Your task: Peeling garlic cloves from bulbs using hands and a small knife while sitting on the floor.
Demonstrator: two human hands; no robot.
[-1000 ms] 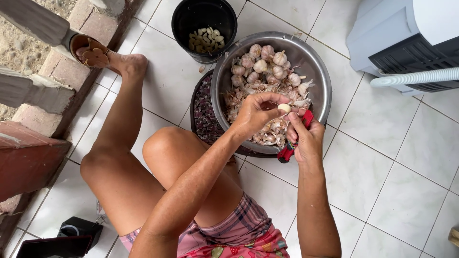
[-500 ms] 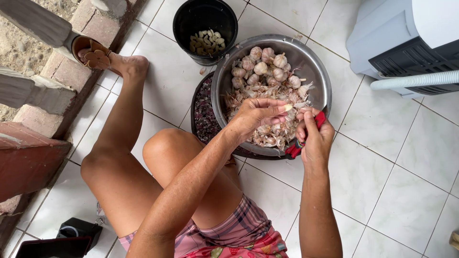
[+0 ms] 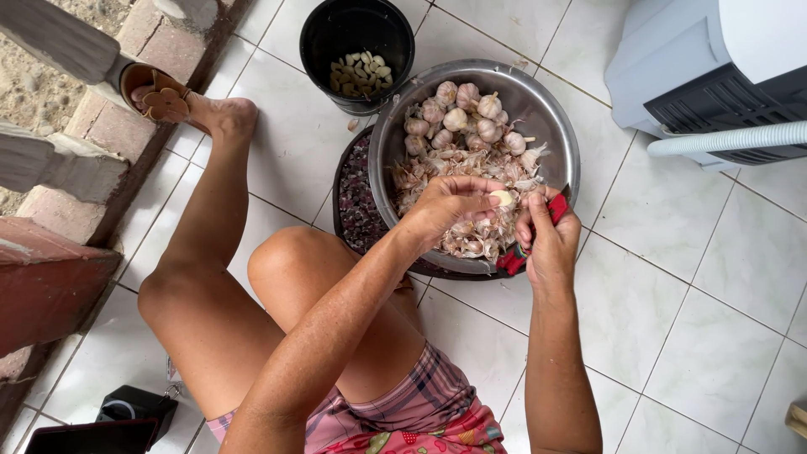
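Both hands sit slightly lower over the bowl than half a second ago, clove now clear of the skins. Left hand pinches one peeled garlic clove at its fingertips, held over the metal bowl so skins likely drop inside. Right hand is closed around a red-handled tool, blade hidden, thumb near the clove. One bowl, holding about ten whole garlic bulbs at the far side and a heap of papery skins near the hands. Bowl rests on one dark tray. One black bucket just beyond, within reach, roughly a dozen peeled cloves inside. All on the tiled floor.
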